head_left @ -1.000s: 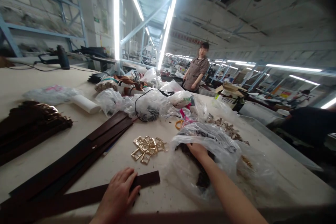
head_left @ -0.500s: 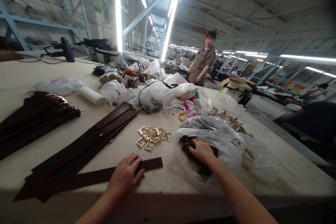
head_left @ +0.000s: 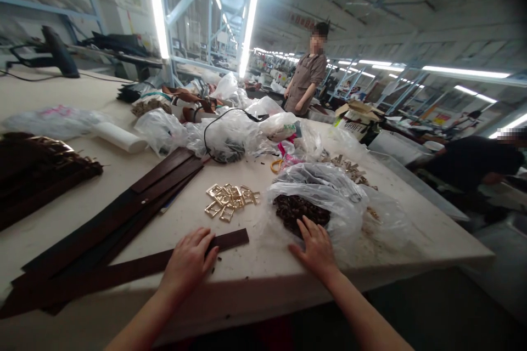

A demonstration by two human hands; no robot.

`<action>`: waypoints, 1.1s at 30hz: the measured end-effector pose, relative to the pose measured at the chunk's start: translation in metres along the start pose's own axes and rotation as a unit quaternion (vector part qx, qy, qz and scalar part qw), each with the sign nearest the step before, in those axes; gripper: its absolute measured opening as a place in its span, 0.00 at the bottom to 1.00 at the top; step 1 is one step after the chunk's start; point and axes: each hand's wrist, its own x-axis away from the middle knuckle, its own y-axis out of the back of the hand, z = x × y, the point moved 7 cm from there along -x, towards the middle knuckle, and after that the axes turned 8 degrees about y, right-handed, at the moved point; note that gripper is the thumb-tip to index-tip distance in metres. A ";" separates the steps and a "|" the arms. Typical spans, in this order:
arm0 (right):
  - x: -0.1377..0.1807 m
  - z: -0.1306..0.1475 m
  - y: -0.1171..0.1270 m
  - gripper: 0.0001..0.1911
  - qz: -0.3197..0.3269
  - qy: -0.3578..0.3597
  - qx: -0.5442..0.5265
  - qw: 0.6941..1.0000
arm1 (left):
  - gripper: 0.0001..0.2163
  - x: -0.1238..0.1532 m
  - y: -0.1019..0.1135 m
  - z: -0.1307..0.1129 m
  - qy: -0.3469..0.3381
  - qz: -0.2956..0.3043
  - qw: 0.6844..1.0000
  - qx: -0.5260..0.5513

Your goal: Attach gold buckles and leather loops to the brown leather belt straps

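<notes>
My left hand (head_left: 191, 255) lies over a dark brown leather strap (head_left: 233, 238), thumb apart from the fingers, which rest on top of it. The strap's short end sticks out to the right. At the mouth of a clear plastic bag (head_left: 343, 203), my right hand (head_left: 315, 247) is open, fingers spread and touching the near edge of small dark brown pieces (head_left: 294, 208) inside. No piece shows in its fingers. Beyond and between the hands lies a heap of gold-coloured buckles (head_left: 230, 199).
More brown straps (head_left: 135, 205) lie fanned at left, near a thick strap bundle (head_left: 45, 175) and a white roll (head_left: 119, 137). Plastic bags (head_left: 234, 140) crowd the table's back. Metal pieces (head_left: 346, 167) lie behind the open bag. A person (head_left: 307, 79) stands beyond; another bends at right.
My right hand has drawn back from among the dark pieces to the near edge of the bag's mouth, its fingers now spread. My left hand stays on the strap. The view has shifted.
</notes>
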 end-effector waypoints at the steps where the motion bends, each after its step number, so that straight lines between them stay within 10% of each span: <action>1: -0.004 -0.004 -0.003 0.33 -0.006 -0.007 0.005 1.000 | 0.17 0.000 0.000 0.001 0.001 -0.001 1.000 0.000; 14: -0.013 -0.013 0.009 0.38 -0.076 -0.016 -0.065 0.995 | 0.18 0.000 0.000 0.001 0.007 -0.001 1.000 0.020; 19: -0.022 -0.031 0.032 0.25 -0.150 -0.071 -0.155 0.974 | 0.15 0.001 0.004 0.000 0.016 -0.007 0.999 0.041; 33: -0.120 -0.002 0.000 0.07 0.045 -0.090 -0.062 0.993 | 0.13 0.003 0.008 -0.002 0.015 -0.019 0.999 0.038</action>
